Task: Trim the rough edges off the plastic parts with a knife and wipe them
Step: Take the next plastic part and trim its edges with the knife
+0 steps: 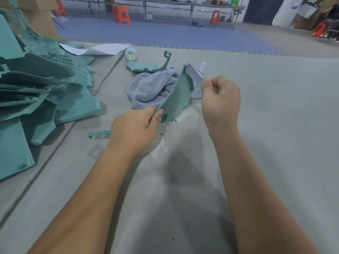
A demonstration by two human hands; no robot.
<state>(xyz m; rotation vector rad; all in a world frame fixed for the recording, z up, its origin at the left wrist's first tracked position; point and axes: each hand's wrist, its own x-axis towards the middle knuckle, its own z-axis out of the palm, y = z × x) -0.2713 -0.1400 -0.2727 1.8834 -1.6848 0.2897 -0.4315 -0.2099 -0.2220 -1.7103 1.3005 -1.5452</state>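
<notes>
Left hand point(134, 130): pinches part point(177, 96) at its near corner. Right hand point(221, 99): fist round knife point(200, 70), blade on part's far edge. Cloth point(152, 87): behind part.

Nothing here can be read from where I stand. The small white tag point(202, 67) sticking up by the towel point(150, 87) carries marks too blurred to make out. The white sheet point(102, 49) lying near the pile of green parts point(42, 79) shows no print on its upper face. On the far wall a white-and-blue poster point(295, 4) hangs beside the dark door point(262, 10), but its lettering is too small to tell.
</notes>
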